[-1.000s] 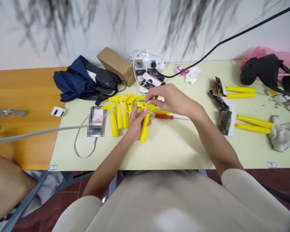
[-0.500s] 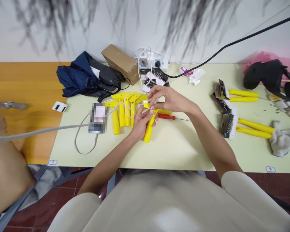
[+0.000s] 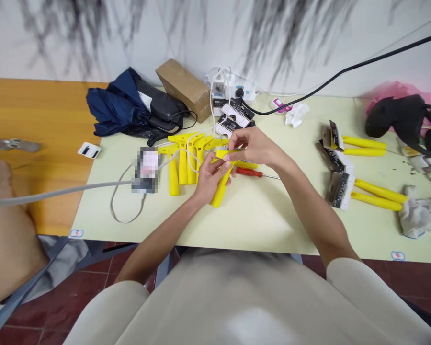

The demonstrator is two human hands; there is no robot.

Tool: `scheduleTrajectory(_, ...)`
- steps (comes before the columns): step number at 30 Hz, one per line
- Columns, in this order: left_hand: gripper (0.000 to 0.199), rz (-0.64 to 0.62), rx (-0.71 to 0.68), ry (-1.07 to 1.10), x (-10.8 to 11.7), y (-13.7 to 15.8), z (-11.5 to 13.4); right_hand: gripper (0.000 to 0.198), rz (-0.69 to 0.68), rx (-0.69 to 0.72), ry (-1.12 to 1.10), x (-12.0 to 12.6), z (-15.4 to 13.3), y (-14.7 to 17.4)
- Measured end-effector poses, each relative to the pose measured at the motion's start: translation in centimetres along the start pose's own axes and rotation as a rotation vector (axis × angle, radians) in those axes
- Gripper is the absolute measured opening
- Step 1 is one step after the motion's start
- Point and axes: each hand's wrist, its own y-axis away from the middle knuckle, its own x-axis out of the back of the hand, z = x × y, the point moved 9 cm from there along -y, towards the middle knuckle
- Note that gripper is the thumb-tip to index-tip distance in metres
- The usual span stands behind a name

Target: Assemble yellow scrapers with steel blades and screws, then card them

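Note:
My left hand (image 3: pixel 210 179) is wrapped around a yellow T-shaped handle (image 3: pixel 221 189), whose grip slants down toward the table's front edge. From above, my right hand (image 3: pixel 253 145) pinches the head end of the same handle, thumb and fingers close together. A yellow head piece (image 3: pixel 221 154) shows between both hands; its details are hidden by the fingers. Just left of my hands lie several more yellow T-shaped handles (image 3: pixel 183 163) in a row, a white cable across them. A red-handled screwdriver (image 3: pixel 249 171) rests behind my right wrist.
Yellow-handled tools (image 3: pixel 379 189) with card sleeves lie at right, near a crumpled white cloth (image 3: pixel 416 215). Behind stand a cardboard box (image 3: pixel 185 88), a power strip (image 3: pixel 246 91) and a navy umbrella (image 3: pixel 118 105). A pixelated device (image 3: pixel 145 170) has cables. Another person's arm (image 3: pixel 10 239) is at left.
The view has shifted slightly. My left hand still holds the handle; my right fingers have curled in closer at its head, and the handle's lower end has swung slightly left.

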Motion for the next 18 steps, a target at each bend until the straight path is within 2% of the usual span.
scheduleTrajectory(3, 0.058, 0.001, 0.009, 0.020, 0.1, 0.0, 0.1, 0.045, 0.021, -0.042, -0.078, -0.2, 0.8, -0.1)
scheduleTrajectory(8, 0.054, 0.008, 0.017, 0.076, -0.2, -0.1, 0.6, 0.052, 0.025, 0.061, -0.087, 0.4, -0.4, -0.2)
scheduleTrajectory(11, 0.054, 0.053, 0.014, 0.142, -0.2, -0.1, 1.4, 0.044, 0.113, 0.132, -0.089, 2.2, -0.4, -0.4)
scheduleTrajectory(13, 0.054, 0.097, -0.008, 0.167, 0.3, -0.2, 2.4, 0.028, 0.224, 0.180, 0.047, 3.4, 0.0, -0.5)
scheduleTrajectory(14, 0.053, 0.122, -0.028, 0.169, 0.7, -0.3, 3.0, 0.019, 0.234, 0.191, 0.155, 3.2, 0.3, -0.5)
scheduleTrajectory(16, 0.049, 0.179, -0.084, 0.164, 1.9, -0.5, 4.6, 0.007, 0.116, 0.185, 0.382, 1.0, 1.2, -0.8)
scheduleTrajectory(18, 0.044, 0.232, -0.163, 0.173, 3.3, -0.7, 6.3, 0.012, -0.090, 0.172, 0.565, -2.5, 2.1, -0.7)
